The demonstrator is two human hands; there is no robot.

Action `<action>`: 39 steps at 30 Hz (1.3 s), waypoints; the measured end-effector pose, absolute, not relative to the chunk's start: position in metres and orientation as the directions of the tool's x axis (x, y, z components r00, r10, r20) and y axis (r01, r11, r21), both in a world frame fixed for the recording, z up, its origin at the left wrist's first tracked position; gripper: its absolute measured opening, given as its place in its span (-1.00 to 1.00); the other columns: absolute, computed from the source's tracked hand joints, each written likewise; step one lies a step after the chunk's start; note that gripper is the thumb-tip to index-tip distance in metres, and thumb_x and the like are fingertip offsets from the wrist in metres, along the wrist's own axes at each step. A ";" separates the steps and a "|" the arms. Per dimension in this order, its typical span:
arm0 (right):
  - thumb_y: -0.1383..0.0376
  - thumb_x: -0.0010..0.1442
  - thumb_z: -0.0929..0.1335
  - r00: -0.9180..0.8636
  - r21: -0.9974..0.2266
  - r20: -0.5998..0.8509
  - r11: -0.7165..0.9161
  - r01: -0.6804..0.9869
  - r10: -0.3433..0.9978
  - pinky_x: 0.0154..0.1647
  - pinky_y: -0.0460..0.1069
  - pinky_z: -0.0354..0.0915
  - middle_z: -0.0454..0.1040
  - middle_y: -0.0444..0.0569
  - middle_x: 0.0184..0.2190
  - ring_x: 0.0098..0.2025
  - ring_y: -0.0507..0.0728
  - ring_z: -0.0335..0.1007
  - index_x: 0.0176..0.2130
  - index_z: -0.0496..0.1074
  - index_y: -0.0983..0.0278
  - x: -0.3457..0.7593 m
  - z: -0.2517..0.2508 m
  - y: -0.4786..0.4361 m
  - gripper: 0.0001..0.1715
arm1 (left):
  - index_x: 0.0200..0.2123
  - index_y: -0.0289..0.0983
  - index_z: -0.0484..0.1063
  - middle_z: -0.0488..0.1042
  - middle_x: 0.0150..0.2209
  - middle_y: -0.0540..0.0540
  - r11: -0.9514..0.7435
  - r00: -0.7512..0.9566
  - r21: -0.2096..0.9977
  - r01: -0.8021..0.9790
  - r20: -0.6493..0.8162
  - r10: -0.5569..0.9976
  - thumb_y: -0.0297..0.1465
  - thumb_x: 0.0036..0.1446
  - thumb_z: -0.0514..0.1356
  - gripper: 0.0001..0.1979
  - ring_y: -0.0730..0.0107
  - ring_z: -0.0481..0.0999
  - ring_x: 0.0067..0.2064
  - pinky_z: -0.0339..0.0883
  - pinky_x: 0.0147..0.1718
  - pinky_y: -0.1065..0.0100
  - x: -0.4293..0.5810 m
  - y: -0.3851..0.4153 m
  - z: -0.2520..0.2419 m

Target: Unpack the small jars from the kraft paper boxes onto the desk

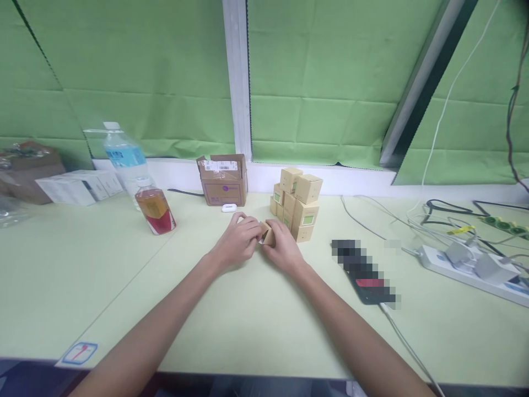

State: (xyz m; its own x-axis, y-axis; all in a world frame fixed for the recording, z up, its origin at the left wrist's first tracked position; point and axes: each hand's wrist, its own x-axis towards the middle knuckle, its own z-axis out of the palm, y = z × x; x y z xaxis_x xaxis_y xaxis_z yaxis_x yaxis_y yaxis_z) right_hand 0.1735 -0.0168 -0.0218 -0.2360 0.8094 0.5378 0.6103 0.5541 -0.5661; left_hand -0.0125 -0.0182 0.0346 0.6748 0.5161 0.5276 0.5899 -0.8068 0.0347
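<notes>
A small brown cardboard box (268,236) is between my two hands, low over the table, its dark open end facing left. The fingers of my right hand (283,247) are wrapped round its right side. Curled fingers of my left hand (238,242) press together at the open end and its flap; a bit of white shows there, too small to name. Just behind my right hand stands a stack of small cardboard boxes (306,212), several of them with green labels. Beyond my left hand lies a white earbud case (228,208).
A larger open carton (225,184) stands at the back. To the left are a bottle of reddish drink (156,209), a big clear water bottle (126,160) and white boxes (74,186). Rightward lie a partly pixelated phone (366,275) on a cable and a power strip (475,270).
</notes>
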 end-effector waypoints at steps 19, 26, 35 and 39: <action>0.31 0.14 0.39 -0.065 -0.660 0.552 0.483 0.576 0.831 0.30 0.20 0.26 0.43 0.14 0.18 0.24 0.28 0.33 0.25 0.28 0.28 0.171 -0.029 -0.013 -0.31 | 0.04 -0.17 0.53 0.64 -0.18 -0.11 -0.718 0.537 0.083 0.691 0.606 0.587 -0.38 0.33 0.05 -0.68 0.18 0.53 -0.07 0.09 0.13 0.00 -0.011 -0.021 0.038; 0.30 0.16 0.38 -0.066 -0.662 0.534 0.465 0.588 0.843 0.31 0.21 0.25 0.40 0.15 0.21 0.27 0.29 0.31 0.25 0.27 0.28 0.170 -0.026 -0.017 -0.31 | -0.24 -0.16 0.56 0.66 -0.23 -0.02 -0.717 0.505 0.165 0.678 0.604 0.617 -0.37 0.29 0.12 -0.81 0.27 0.55 -0.19 0.10 0.06 0.05 -0.010 -0.019 0.035; 0.30 0.16 0.38 -0.079 -0.659 0.538 0.477 0.582 0.839 0.32 0.22 0.25 0.38 0.15 0.23 0.28 0.29 0.28 0.26 0.26 0.28 0.170 -0.028 -0.016 -0.31 | -0.07 -0.10 0.58 0.66 -0.23 -0.06 -0.683 0.561 0.107 0.723 0.486 0.670 -0.39 0.33 0.06 -0.70 0.17 0.49 -0.17 0.05 -0.01 0.04 -0.006 -0.029 0.044; 0.30 0.15 0.39 -0.092 -0.652 0.555 0.501 0.570 0.827 0.32 0.22 0.24 0.41 0.13 0.20 0.27 0.29 0.29 0.28 0.26 0.28 0.172 -0.029 -0.013 -0.28 | 0.13 -0.14 0.46 0.63 -0.07 -0.12 -0.639 0.508 0.143 0.756 0.486 0.711 -0.38 0.34 0.05 -0.64 0.11 0.51 -0.04 0.08 -0.05 0.09 -0.002 -0.033 0.044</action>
